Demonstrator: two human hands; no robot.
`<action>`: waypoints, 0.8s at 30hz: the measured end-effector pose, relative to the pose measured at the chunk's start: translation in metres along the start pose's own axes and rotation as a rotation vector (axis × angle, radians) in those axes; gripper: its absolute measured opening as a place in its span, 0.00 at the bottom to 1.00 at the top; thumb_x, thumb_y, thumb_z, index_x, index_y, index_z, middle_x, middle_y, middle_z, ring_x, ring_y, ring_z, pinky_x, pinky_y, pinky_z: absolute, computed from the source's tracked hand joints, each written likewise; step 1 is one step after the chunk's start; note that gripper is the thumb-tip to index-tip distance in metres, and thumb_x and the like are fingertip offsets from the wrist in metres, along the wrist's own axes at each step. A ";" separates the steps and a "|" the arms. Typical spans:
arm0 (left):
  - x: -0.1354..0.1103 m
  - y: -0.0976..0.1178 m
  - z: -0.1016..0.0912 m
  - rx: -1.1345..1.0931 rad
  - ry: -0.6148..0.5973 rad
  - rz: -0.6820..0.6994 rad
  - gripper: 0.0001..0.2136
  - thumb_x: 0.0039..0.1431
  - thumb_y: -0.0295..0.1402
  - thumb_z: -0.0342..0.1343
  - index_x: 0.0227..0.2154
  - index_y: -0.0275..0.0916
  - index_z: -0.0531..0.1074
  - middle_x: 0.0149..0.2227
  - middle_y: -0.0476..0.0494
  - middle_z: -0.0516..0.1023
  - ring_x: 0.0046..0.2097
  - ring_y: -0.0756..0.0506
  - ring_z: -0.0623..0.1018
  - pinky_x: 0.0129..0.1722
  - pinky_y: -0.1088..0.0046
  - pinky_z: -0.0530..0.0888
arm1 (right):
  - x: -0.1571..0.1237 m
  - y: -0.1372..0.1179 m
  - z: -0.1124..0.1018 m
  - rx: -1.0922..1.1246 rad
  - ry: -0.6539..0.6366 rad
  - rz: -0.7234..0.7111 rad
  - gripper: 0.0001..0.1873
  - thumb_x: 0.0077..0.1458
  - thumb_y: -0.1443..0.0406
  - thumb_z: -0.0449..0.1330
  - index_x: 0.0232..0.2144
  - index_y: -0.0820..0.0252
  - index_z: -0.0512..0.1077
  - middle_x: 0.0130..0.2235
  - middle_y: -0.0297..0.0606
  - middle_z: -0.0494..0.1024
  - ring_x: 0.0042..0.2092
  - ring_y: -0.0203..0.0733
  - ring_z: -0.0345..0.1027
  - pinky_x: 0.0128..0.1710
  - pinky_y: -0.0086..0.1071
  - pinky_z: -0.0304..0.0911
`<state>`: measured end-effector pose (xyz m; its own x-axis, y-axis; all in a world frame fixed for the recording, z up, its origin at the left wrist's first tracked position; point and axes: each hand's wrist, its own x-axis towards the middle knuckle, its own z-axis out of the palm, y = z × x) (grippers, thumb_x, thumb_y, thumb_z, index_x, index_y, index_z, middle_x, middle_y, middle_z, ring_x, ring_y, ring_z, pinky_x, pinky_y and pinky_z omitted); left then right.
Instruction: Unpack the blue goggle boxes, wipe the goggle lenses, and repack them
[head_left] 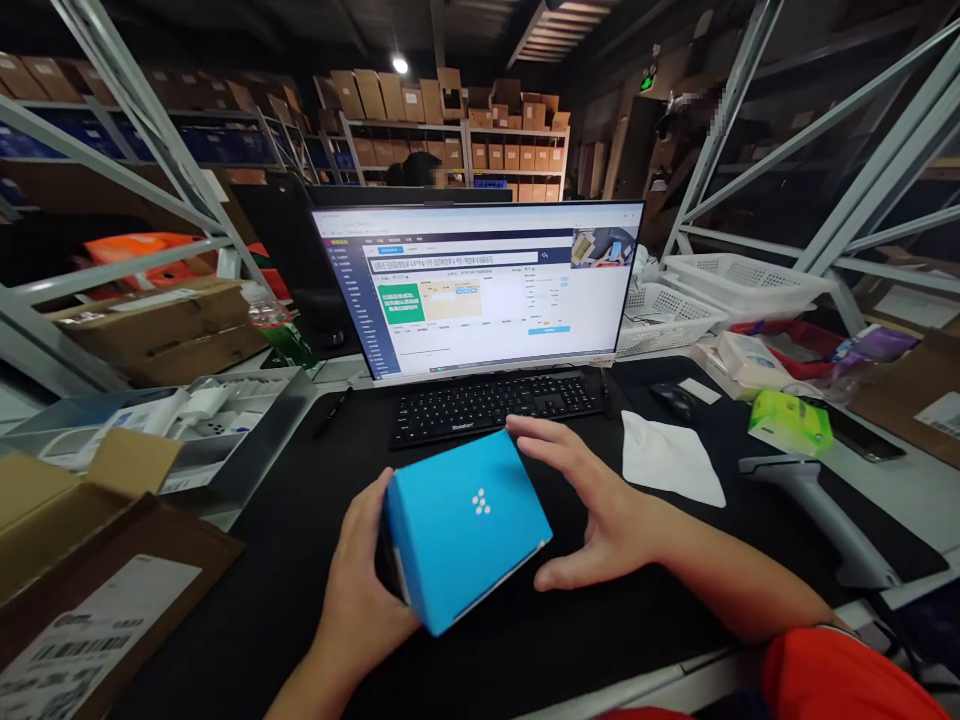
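Observation:
A bright blue box [465, 525] with a small white logo on its lid is held just above the black desk mat [300, 560], in front of the keyboard [499, 402]. My left hand [360, 590] grips the box's left end, fingers wrapped under it. On the box's right side is my right hand [592, 500], fingers stretched and spread, the thumb near the lower right corner; I cannot tell whether it touches the box.
A monitor [480, 285] stands behind the keyboard. A mouse [673, 400], white cloth [667, 455], green pack [789, 422] and grey handheld scanner [814, 505] lie to the right. White baskets [739, 280] sit behind. Open cardboard boxes [82, 560] and a grey tray [187, 420] are left.

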<state>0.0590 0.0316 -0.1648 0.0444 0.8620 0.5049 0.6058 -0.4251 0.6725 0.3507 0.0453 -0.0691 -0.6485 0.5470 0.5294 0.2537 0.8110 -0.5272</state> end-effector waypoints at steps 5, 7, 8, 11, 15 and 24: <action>0.018 0.001 -0.031 0.181 -0.266 0.277 0.47 0.49 0.49 0.68 0.70 0.55 0.52 0.66 0.40 0.64 0.64 0.31 0.69 0.59 0.48 0.74 | 0.005 -0.010 0.003 -0.080 -0.155 0.057 0.64 0.44 0.55 0.75 0.73 0.49 0.42 0.73 0.50 0.47 0.73 0.57 0.44 0.70 0.51 0.48; 0.022 0.001 -0.037 0.263 -0.355 0.341 0.46 0.49 0.47 0.68 0.69 0.56 0.53 0.67 0.43 0.65 0.65 0.31 0.69 0.57 0.49 0.76 | 0.006 -0.008 0.014 -0.035 -0.178 0.136 0.66 0.41 0.57 0.75 0.73 0.51 0.41 0.70 0.51 0.54 0.70 0.55 0.52 0.68 0.47 0.54; 0.022 0.003 -0.038 0.302 -0.368 0.358 0.44 0.51 0.46 0.68 0.69 0.56 0.53 0.67 0.43 0.65 0.66 0.31 0.68 0.55 0.50 0.78 | 0.006 -0.007 0.020 -0.007 -0.171 0.194 0.68 0.40 0.58 0.76 0.73 0.52 0.40 0.68 0.50 0.57 0.68 0.55 0.55 0.66 0.46 0.56; 0.014 0.018 -0.026 0.391 -0.214 0.401 0.41 0.57 0.46 0.63 0.70 0.49 0.52 0.67 0.37 0.65 0.68 0.28 0.65 0.56 0.44 0.76 | 0.004 0.000 0.035 0.047 -0.073 0.406 0.66 0.39 0.55 0.76 0.72 0.51 0.45 0.65 0.49 0.60 0.65 0.56 0.59 0.64 0.50 0.59; -0.003 0.041 0.008 0.497 0.004 0.552 0.46 0.59 0.46 0.62 0.72 0.31 0.45 0.67 0.18 0.59 0.67 0.23 0.63 0.65 0.33 0.59 | 0.003 0.006 0.044 0.113 0.049 0.619 0.57 0.41 0.49 0.75 0.69 0.51 0.55 0.62 0.47 0.62 0.63 0.55 0.61 0.64 0.51 0.58; 0.005 0.039 0.012 0.425 0.031 0.517 0.36 0.57 0.34 0.60 0.67 0.31 0.57 0.57 0.27 0.70 0.59 0.29 0.71 0.64 0.46 0.65 | 0.001 0.008 0.030 0.281 -0.108 0.556 0.50 0.55 0.55 0.66 0.72 0.52 0.47 0.73 0.49 0.40 0.73 0.58 0.42 0.69 0.54 0.47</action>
<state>0.0922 0.0224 -0.1419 0.3937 0.5659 0.7244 0.7733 -0.6300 0.0718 0.3304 0.0461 -0.0933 -0.5462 0.8352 0.0642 0.3850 0.3184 -0.8662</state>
